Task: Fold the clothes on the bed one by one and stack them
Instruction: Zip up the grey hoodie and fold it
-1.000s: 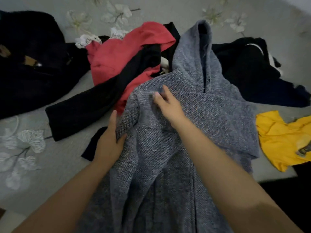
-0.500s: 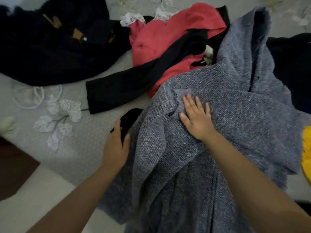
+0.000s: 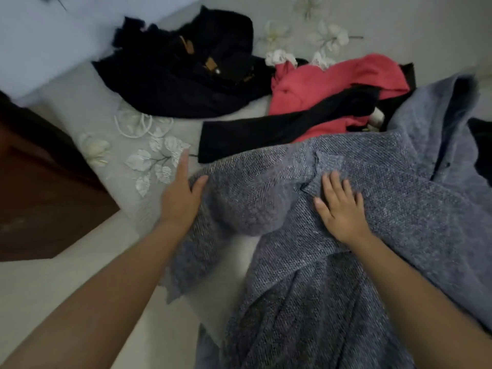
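Head view shows your right hand [image 3: 342, 209] lying flat, fingers spread, on the grey hoodie [image 3: 359, 235] that fills the lower right of the frame on the bed [image 3: 80, 102]. Your left hand [image 3: 181, 198] holds its sleeve [image 3: 239, 203] at centre, thumb on the knit, fingers extended along its left edge. Black clothes [image 3: 186, 83] and a red top [image 3: 332, 83] lie above.

Bare bedsheet [image 3: 87, 107] left; black sleeve [image 3: 279, 129], seemingly, blocks ahead.
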